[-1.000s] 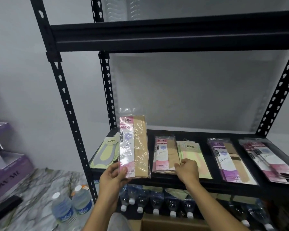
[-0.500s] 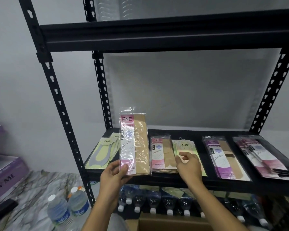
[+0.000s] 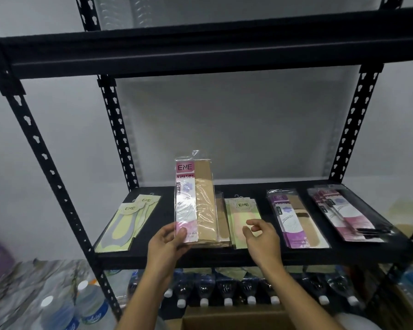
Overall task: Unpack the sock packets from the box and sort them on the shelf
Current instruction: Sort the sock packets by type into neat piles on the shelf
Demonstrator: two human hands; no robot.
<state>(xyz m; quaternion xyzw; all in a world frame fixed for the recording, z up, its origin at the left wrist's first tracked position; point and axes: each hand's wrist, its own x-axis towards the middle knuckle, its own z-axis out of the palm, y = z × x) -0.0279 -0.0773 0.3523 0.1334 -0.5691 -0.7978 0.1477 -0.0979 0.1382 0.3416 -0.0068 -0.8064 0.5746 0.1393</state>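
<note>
Pinching a pink-label sock packet (image 3: 196,201) by its lower end with the left grip (image 3: 167,244), thumb on the front face, fingers behind. Held upright over the front edge of the shelf (image 3: 248,257), left of the middle, just in front of a stack of like beige packets (image 3: 222,225). Hovering with the right grip (image 3: 262,236) above the green packets (image 3: 242,210) next along, fingers loosely curled and parted, closed on nothing. Toward the right end, purple packets (image 3: 296,222), then pink ones (image 3: 343,215); at the left end, yellow liner socks (image 3: 129,222). Below the shelf, a row of water bottles (image 3: 227,291) and the box (image 3: 236,319).

Judged as mid-placement, probably bound for the beige stack. Could slide out of so low a pinch, given slick film and a tall, floppy packet. Could push that stack off the front edge if set down carelessly, with so little margin there. Could drag the green pile askew with the right grip. Worth reading the label first, to avoid mixing with the look-alike pink pile.
</note>
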